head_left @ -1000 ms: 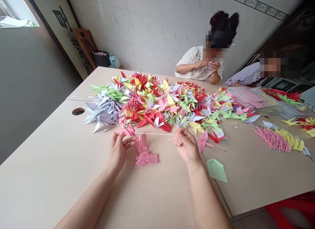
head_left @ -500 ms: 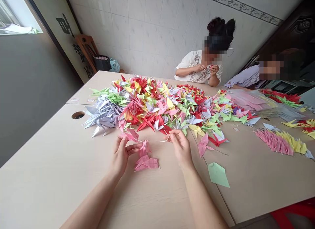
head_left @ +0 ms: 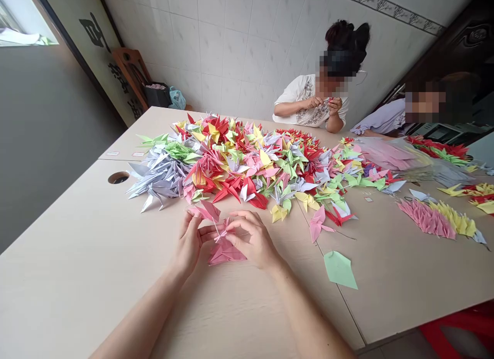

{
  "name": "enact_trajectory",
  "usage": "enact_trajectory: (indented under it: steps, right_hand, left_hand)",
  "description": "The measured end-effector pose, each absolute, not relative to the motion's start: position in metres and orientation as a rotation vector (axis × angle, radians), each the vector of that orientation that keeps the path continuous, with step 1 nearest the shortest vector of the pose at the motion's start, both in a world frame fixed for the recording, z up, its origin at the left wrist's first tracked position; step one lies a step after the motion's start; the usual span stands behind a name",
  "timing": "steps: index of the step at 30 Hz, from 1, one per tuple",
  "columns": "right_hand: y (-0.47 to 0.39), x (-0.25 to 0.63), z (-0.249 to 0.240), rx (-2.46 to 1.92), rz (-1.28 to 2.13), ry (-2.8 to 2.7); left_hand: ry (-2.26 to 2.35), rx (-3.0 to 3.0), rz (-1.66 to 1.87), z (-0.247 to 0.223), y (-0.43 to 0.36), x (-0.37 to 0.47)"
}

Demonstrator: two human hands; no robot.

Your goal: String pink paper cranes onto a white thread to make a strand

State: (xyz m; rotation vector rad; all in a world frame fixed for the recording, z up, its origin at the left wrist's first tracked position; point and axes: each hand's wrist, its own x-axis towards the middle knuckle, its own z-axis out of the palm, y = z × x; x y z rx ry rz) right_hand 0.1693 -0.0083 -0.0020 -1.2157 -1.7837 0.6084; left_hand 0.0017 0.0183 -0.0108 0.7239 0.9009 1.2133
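My left hand is closed on a pink paper crane, pinched between thumb and forefinger, its other fingers reaching behind the string. A white string runs down from this crane to more pink folded paper. At that lower paper, my right hand has its thumb and fingertips closed on a pink crane; its fingers partly cover it. Below both hands, another pink crane rests on or just above the table, strung with the others. I cannot make out the string's loose end.
A large heap of coloured paper cranes spreads beyond my hands. To the right lie a single pink crane, a green paper piece and strung pink cranes. Across the table a person in white handles something small; another sits further right.
My right hand has moved left, from holding the string stretched out sideways to the pink cranes beside my left hand. The left hand keeps its pinch. The view has shifted slightly.
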Motion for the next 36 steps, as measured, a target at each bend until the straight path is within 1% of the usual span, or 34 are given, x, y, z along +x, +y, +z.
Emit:
enact_trajectory:
  steps: [5,8,16,20,26,32,36]
  right_hand:
    - [-0.01,0.17,0.001,-1.179,0.595,-1.592]
    - [-0.011,0.171,-0.002,-1.21,0.693,-1.477]
    - [-0.01,0.173,-0.005,-1.253,0.732,-1.351]
    - [-0.01,0.173,-0.003,-1.281,0.836,-1.379]
    - [-0.01,0.167,-0.01,-1.232,1.04,-1.304]
    - [-0.009,0.166,-0.008,-1.267,1.023,-1.257]
    - [-0.008,0.168,-0.01,-1.309,1.024,-1.283]
  left_hand:
    - [0.933,0.718,1.236,-0.013,0.018,0.002]
    - [0.931,0.737,1.221,-0.011,0.015,0.004]
    - [0.927,0.698,1.239,-0.007,0.015,0.003]
    - [0.893,0.611,1.293,-0.005,0.019,0.001]
    - [0.831,0.544,1.19,-0.006,0.018,0.002]
    - [0.762,0.827,1.05,-0.004,0.014,0.001]
    - [0.815,0.944,1.035,-0.004,0.014,0.001]
